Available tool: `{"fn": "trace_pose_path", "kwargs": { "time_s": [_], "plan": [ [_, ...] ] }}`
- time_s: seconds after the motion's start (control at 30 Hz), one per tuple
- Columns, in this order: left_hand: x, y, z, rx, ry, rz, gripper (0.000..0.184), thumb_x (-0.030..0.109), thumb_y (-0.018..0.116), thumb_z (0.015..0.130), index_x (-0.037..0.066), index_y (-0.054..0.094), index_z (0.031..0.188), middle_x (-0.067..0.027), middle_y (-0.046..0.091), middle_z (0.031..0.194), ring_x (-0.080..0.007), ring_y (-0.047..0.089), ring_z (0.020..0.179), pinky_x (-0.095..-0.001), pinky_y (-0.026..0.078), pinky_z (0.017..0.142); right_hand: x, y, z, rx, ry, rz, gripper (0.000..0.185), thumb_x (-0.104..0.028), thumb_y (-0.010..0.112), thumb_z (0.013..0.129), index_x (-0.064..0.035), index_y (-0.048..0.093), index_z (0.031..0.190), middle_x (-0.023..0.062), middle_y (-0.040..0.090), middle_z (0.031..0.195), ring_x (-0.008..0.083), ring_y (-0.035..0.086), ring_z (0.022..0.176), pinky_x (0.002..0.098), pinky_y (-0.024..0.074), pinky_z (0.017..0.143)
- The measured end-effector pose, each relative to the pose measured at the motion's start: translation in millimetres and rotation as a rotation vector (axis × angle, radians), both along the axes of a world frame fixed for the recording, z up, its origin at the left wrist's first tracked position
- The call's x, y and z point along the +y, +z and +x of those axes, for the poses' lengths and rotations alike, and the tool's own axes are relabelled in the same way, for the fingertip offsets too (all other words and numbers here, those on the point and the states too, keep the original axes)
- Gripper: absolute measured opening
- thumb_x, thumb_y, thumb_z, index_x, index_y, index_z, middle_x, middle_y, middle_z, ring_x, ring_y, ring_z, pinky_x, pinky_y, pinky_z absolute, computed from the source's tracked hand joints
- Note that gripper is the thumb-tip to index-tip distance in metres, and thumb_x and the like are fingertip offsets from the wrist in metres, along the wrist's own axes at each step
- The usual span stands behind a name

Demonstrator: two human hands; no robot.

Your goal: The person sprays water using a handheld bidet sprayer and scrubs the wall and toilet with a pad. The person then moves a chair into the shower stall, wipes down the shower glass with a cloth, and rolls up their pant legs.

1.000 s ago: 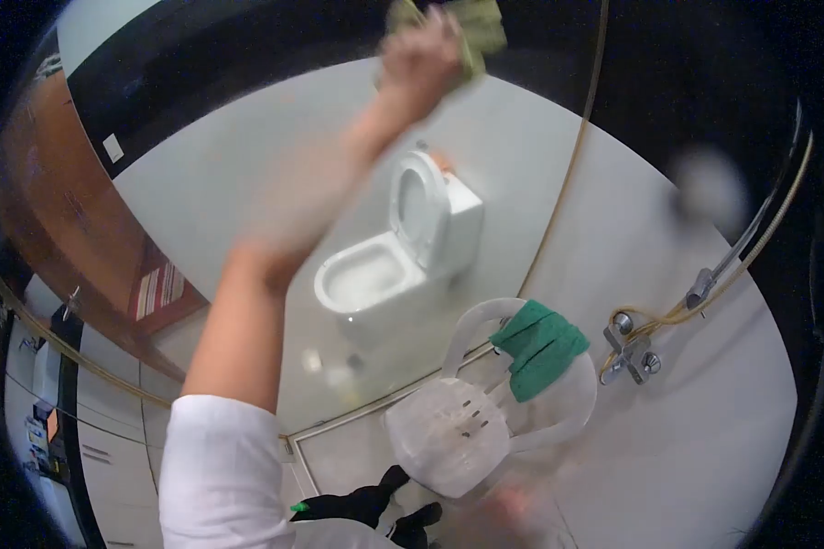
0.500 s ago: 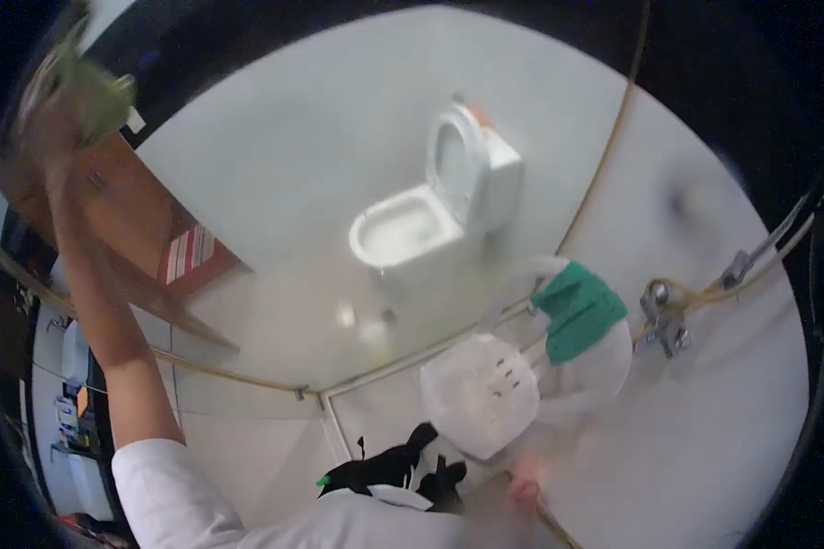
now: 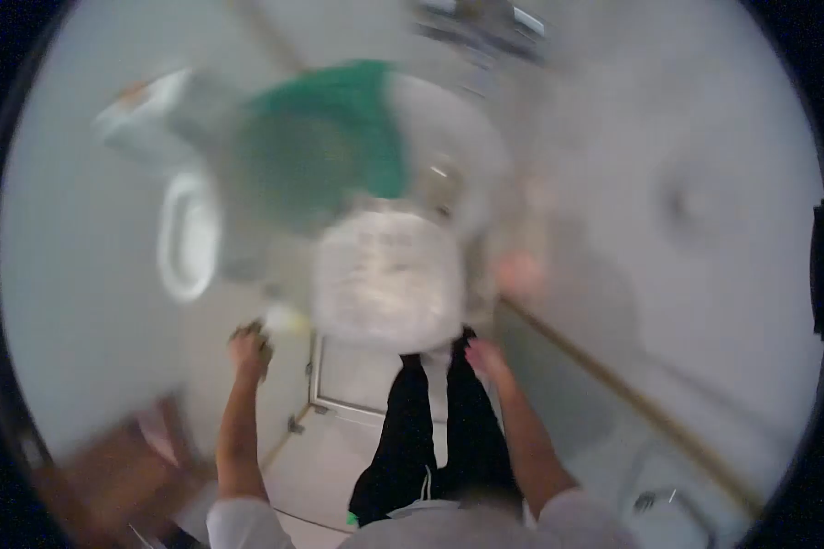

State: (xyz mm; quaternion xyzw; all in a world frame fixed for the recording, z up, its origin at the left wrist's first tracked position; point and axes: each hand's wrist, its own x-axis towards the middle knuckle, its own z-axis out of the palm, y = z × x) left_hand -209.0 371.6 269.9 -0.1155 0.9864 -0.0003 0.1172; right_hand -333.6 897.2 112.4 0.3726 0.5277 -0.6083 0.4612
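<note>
My left hand (image 3: 250,351) is out to the left at about knee height, closed on a crumpled greenish thing, small and blurred. My right hand (image 3: 485,357) is beside my right leg, near the front edge of a white plastic chair (image 3: 389,306); its fingers are smeared by motion. Over the chair's back hangs a green cloth (image 3: 362,110). Between my hands are my legs in black trousers (image 3: 403,412).
A white toilet (image 3: 189,238) stands behind glass on the left. A blurred tap fitting (image 3: 485,27) is on the wall ahead. A metal floor frame (image 3: 348,405) runs near my feet, and a yellowish rail (image 3: 613,393) crosses at the right.
My view has swung right and down, blurring the picture. My left hand has dropped from high at the upper left to low beside me. My right hand and forearm now show clearly below the chair.
</note>
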Motion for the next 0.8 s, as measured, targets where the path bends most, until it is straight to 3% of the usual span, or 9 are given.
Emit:
{"fn": "trace_pose_path", "kwargs": {
  "time_s": [0.07,0.1,0.23,0.3,0.37,0.5,0.67,0.73,0.8],
  "plan": [
    [-6.2,-33.3,10.3,-0.256,0.033,-0.080,0.030,0.021,0.064,0.072,0.017,0.062,0.101,-0.0087,0.061,0.101,-0.0269,0.059,0.082,-0.0374,0.049,0.070,0.2,11.8,-2.7,0.266,-0.088,0.017,0.015,-0.020,0.058,0.081,-0.0073,0.057,0.074,0.0044,0.055,0.060,0.0143,0.050,0.048,0.0262,0.0411,0.044],
    [11.1,-36.1,16.5,-0.110,0.126,-0.049,0.028,0.023,0.064,0.074,0.019,0.062,0.101,-0.0111,0.061,0.101,-0.0289,0.061,0.071,-0.0371,0.051,0.058,2.4,2.9,-3.5,0.269,-0.310,-0.015,0.011,-0.014,0.057,0.080,-0.0033,0.060,0.081,0.0066,0.058,0.066,0.0148,0.054,0.053,0.0260,0.0427,0.046],
    [84.6,-31.1,-17.8,-0.435,0.162,-0.036,0.044,0.008,0.061,0.065,0.018,0.058,0.108,-0.0167,0.057,0.102,-0.0327,0.061,0.073,-0.0409,0.050,0.060,-1.2,-92.6,-28.0,0.418,0.098,0.560,0.015,-0.014,0.053,0.080,-0.0079,0.058,0.093,0.0018,0.057,0.072,0.0116,0.051,0.059,0.0236,0.0389,0.049],
    [88.4,-70.8,-7.1,-0.313,-0.024,-0.088,0.045,0.011,0.063,0.065,0.020,0.058,0.109,-0.0139,0.058,0.096,-0.0318,0.061,0.069,-0.0406,0.049,0.058,-3.2,-153.7,-43.8,0.511,0.337,0.807,0.014,-0.016,0.052,0.081,-0.0087,0.058,0.091,0.0002,0.056,0.071,0.0119,0.050,0.058,0.0244,0.0382,0.049],
    [118.9,-70.4,-21.7,-0.357,-0.021,-0.075,0.046,0.012,0.063,0.065,0.021,0.057,0.110,-0.0131,0.058,0.095,-0.0313,0.061,0.068,-0.0405,0.050,0.059,-2.8,-202.6,-62.6,0.489,-0.363,0.589,0.015,-0.024,0.050,0.085,-0.0111,0.057,0.089,-0.0020,0.050,0.066,0.0131,0.047,0.055,0.0263,0.0372,0.048],
    [125.8,-73.9,-11.4,-0.583,0.065,-0.081,0.050,0.023,0.067,0.065,0.022,0.055,0.114,-0.0131,0.058,0.099,-0.0307,0.062,0.069,-0.0404,0.050,0.061,28.5,-244.4,-123.9,0.439,-0.864,-0.018,0.023,-0.035,0.046,0.089,-0.0127,0.050,0.084,-0.0011,0.045,0.062,0.0128,0.043,0.052,0.0278,0.0360,0.046],
    [72.6,-64.2,88.3,-0.763,-0.075,-0.133,0.050,0.029,0.068,0.066,0.020,0.056,0.114,-0.0148,0.058,0.100,-0.0319,0.061,0.077,-0.0433,0.050,0.068,92.8,-277.7,-173.4,0.153,-1.036,0.015,0.024,-0.036,0.047,0.087,-0.0121,0.047,0.085,-0.0005,0.046,0.063,0.0148,0.047,0.054,0.0288,0.0411,0.048],
    [84.0,-55.3,103.3,-0.932,0.219,-0.143,0.044,0.026,0.066,0.065,0.015,0.061,0.107,-0.0161,0.059,0.098,-0.0331,0.061,0.083,-0.0443,0.049,0.071,101.4,-320.3,-165.0,0.490,-1.061,-0.132,0.028,-0.033,0.047,0.087,-0.0078,0.050,0.099,0.0044,0.054,0.083,0.0168,0.053,0.075,0.0341,0.0459,0.070],
    [86.6,-51.6,122.9,-0.992,0.234,-0.168,0.040,0.026,0.065,0.065,0.014,0.062,0.103,-0.0146,0.060,0.096,-0.0328,0.061,0.082,-0.0439,0.049,0.069,97.7,-313.5,-163.9,0.450,-1.085,-0.070,0.029,-0.032,0.046,0.087,-0.0071,0.048,0.103,0.0049,0.051,0.090,0.0169,0.049,0.082,0.0344,0.0414,0.075]
  ]
}}
